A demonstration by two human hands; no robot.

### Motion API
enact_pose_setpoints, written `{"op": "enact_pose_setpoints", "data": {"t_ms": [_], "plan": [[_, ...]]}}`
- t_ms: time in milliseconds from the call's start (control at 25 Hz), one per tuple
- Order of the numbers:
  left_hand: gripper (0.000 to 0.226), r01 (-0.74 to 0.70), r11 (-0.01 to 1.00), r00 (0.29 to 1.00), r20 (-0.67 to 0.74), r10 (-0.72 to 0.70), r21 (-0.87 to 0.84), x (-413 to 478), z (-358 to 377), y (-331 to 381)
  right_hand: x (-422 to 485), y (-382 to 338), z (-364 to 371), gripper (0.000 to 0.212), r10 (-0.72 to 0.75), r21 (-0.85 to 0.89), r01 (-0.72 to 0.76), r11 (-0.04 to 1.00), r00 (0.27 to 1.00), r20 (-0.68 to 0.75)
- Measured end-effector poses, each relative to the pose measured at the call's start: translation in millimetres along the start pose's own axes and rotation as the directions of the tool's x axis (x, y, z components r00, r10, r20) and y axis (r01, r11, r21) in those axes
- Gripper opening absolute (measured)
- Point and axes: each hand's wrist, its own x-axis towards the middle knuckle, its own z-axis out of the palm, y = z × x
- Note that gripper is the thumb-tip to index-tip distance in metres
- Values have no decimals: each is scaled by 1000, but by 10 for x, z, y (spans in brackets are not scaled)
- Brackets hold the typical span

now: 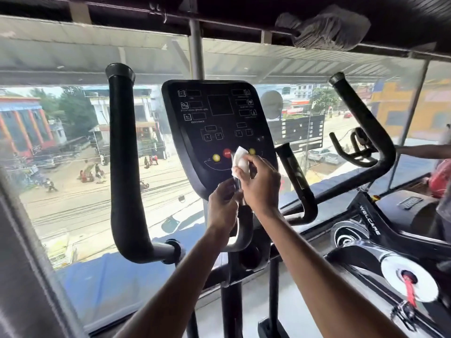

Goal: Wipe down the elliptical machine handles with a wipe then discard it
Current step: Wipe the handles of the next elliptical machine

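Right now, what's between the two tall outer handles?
In the head view, the console stands between the left outer handle and the right outer handle; at its lower part the right hand pinches the wipe.

A small crumpled white wipe sits upright just above the short inner handle, between two tall curved black handles.

Spin bike at rt, window w/ street below, grey cloth overhead.

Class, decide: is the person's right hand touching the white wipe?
Touching. The head view shows the right hand pinching the wipe in front of the console. The left hand grips a handle.
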Motion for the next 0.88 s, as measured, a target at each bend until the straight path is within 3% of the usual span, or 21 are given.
{"op": "enact_pose_setpoints", "data": {"t_ms": [120,240,360,480,600,760,880], "plan": [[36,-20,999,1000,-15,21,38,27,-18,-10,-49,46,18,26,-39,7,39,999,999,-12],[33,-3,1000,1000,-2,3,27,26,-31,-9,20,92,-4,19,-4,77,13,997,994,-110],[35,-9,1000,1000,8,9,26,28,-35,-15,26,111,9,18,-81,90,89,992,992,-92],[32,3,1000,1000,-6,-3,19,13,-34,0,97,54,42,17,-52,76,60,995,993,-107],[32,59,997,998,15,-58,-43,-18,-43,16,52,11,44,14,-181,-29,181,983,983,-16],[29,113,985,992,67,-105,-127,-49,-68,38,66,-16,9,18,-167,-113,169,979,986,24],[33,212,953,975,114,-191,-215,-92,-100,66,-1,-41,-2,14,-309,-250,343,905,936,167]]}}
